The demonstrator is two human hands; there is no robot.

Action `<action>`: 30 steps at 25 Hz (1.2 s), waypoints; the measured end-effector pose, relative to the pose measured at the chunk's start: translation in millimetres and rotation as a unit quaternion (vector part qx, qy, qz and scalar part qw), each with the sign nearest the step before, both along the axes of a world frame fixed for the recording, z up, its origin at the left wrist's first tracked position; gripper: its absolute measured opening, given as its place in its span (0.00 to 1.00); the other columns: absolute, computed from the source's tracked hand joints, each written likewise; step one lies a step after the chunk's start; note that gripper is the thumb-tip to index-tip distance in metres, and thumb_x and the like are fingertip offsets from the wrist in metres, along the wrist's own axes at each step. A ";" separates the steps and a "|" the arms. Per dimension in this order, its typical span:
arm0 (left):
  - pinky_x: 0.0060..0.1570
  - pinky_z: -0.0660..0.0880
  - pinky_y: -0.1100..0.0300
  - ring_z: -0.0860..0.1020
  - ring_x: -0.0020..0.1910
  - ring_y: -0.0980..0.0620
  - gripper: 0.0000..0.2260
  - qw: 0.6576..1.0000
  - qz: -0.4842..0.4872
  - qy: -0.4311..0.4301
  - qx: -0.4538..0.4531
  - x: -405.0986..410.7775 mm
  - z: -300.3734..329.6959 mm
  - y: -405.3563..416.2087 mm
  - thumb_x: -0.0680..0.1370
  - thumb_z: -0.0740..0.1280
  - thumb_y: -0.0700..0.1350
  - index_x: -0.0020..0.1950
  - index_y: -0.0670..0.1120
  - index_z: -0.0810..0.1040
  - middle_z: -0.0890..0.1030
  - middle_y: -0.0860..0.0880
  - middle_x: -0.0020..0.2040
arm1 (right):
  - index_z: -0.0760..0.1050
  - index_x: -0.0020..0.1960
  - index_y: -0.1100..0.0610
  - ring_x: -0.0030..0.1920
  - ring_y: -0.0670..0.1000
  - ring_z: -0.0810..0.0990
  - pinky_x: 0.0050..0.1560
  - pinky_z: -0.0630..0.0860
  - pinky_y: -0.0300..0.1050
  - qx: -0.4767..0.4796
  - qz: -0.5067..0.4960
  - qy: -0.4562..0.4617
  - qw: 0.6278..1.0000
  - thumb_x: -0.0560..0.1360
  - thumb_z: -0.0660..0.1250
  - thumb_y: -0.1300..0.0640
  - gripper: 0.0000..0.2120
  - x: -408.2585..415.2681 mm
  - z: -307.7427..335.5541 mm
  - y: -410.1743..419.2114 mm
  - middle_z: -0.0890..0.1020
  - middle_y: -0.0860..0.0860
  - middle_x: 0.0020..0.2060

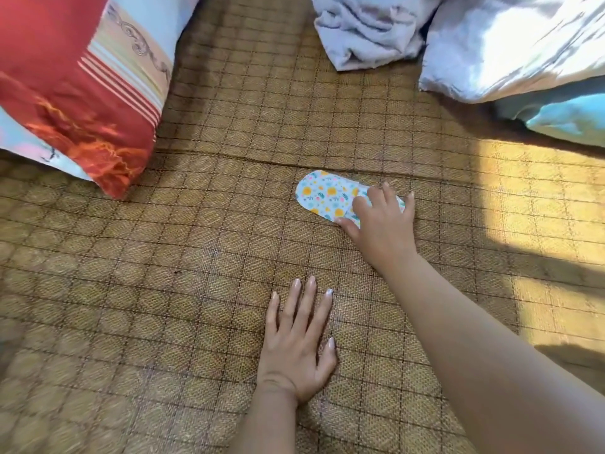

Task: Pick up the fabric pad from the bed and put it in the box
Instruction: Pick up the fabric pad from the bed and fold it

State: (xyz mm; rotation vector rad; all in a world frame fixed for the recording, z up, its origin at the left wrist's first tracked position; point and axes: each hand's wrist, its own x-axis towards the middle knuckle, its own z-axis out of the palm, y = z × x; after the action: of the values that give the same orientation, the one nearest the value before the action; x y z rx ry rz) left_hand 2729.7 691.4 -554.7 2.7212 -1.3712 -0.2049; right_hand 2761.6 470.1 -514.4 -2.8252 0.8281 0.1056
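The fabric pad lay flat on the woven mat, a little right of the middle. I saw the right hand resting over its right end, fingers spread and bent, thumb at the near edge; I could not tell if they pinched it. The left hand lay flat nearer to me, fingers spread, apart from the pad. A red pillow was at far left, a pale blanket at far right.
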 end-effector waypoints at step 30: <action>0.75 0.45 0.48 0.56 0.76 0.51 0.24 0.988 -0.103 0.112 0.025 -184.3 65.1 148.6 0.80 0.50 0.53 0.76 0.50 0.56 0.61 0.49 0.76 | 0.48 0.76 0.54 0.76 0.55 0.51 0.74 0.50 0.58 0.068 0.034 0.220 0.973 0.77 0.55 0.66 0.30 -360.6 48.5 278.0 0.52 0.58 0.77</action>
State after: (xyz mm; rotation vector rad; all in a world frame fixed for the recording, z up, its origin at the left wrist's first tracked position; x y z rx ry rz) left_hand 2545.4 840.0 -489.6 2.4963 -1.5962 -0.5484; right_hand 2401.0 748.1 -465.9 -2.7338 0.7670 0.7898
